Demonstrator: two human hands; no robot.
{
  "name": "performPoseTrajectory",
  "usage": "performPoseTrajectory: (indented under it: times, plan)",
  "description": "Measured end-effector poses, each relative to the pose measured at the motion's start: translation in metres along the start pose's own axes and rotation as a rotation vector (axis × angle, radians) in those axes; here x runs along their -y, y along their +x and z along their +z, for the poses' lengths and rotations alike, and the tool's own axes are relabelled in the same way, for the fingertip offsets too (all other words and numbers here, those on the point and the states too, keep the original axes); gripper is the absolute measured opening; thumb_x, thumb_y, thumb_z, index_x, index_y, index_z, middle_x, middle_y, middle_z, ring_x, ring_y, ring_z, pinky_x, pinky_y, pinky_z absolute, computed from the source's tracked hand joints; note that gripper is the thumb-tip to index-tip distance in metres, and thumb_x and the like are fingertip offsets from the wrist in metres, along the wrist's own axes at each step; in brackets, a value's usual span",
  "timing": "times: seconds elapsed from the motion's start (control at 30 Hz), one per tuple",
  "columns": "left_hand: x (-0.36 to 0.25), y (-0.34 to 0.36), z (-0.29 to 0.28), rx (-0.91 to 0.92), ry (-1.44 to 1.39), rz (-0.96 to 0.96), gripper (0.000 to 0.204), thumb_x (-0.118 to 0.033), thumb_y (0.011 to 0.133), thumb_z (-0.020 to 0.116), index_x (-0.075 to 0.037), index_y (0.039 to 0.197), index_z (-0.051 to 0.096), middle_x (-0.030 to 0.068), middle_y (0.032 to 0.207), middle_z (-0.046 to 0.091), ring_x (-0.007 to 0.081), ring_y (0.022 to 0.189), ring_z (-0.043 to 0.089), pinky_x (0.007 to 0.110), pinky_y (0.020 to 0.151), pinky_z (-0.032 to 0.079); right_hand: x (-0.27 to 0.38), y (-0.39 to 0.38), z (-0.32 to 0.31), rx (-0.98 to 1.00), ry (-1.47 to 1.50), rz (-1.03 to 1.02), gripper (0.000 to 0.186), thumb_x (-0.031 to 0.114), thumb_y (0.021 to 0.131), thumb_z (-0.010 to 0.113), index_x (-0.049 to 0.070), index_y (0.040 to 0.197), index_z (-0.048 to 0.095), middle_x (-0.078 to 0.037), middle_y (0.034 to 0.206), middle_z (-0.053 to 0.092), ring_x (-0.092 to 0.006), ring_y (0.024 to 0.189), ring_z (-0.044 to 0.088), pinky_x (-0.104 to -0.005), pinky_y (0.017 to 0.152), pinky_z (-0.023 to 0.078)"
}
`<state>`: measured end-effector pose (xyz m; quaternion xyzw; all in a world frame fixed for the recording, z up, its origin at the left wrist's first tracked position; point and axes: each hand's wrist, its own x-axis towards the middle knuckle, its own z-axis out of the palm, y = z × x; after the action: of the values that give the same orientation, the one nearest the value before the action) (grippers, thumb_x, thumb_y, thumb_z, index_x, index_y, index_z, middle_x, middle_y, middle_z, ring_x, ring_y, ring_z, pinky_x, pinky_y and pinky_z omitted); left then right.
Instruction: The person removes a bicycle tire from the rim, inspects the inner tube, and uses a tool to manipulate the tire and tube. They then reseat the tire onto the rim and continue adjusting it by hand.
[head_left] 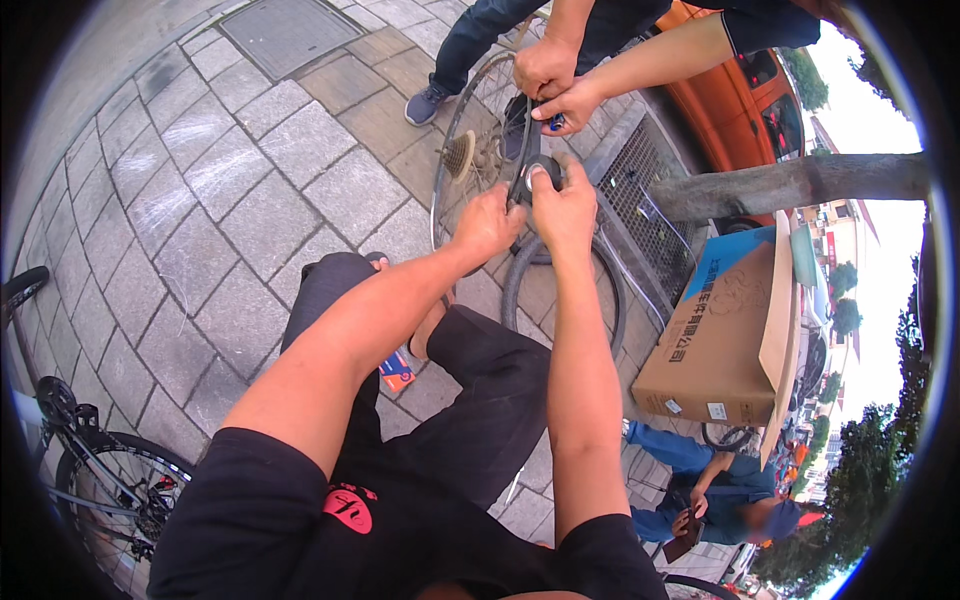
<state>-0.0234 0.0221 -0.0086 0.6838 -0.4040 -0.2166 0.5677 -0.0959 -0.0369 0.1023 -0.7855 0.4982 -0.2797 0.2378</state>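
Note:
A bicycle wheel (437, 190) with a cassette (459, 158) stands upright in front of me. My left hand (487, 222) is closed at the near part of its rim; whether it grips rim or inner tube I cannot make out. Beside it, my right hand (562, 210) grips a round black thing with a silver middle (541, 174), thumb on top, against the wheel's edge. Opposite me, a co-worker's two hands (546, 68) hold the same rim higher up, one with a small blue thing (555, 122). A black tyre (513, 290) lies below my hands.
A large cardboard box (715, 335) stands right, near a tree trunk (790, 188) and a metal grate (645, 180). Bicycles (110, 480) stand lower left. An orange car (720, 90) is behind the co-worker. A small orange-blue box (397, 372) lies by my legs. Another person (715, 490) sits lower right.

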Motion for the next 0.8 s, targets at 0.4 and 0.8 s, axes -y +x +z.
performPoseTrajectory:
  times: [0.4, 0.8]
  plan:
    - [-0.002, -0.001, -0.005, 0.009, 0.003, 0.002, 0.052, -0.028, 0.089, 0.066, 0.009, 0.124, 0.062, 0.0366, 0.101, 0.069, 0.0526, 0.098, 0.068, 0.057, 0.086, 0.054, 0.031, 0.003, -0.006, 0.001, -0.213, 0.035, 0.058, 0.035, 0.089, 0.069, 0.003, 0.136, 0.065, -0.027, 0.119, 0.072, -0.0428, 0.116, 0.068, -0.0469, 0.101, 0.051]
    - [0.002, -0.001, -0.003, 0.0, 0.009, 0.005, 0.053, -0.028, 0.089, 0.064, 0.01, 0.125, 0.062, 0.0361, 0.1, 0.069, 0.0516, 0.097, 0.068, 0.057, 0.086, 0.054, 0.03, 0.005, -0.002, -0.019, -0.233, 0.082, 0.052, 0.036, 0.087, 0.072, -0.002, 0.123, 0.07, -0.026, 0.112, 0.074, -0.0403, 0.11, 0.071, -0.0448, 0.098, 0.053]
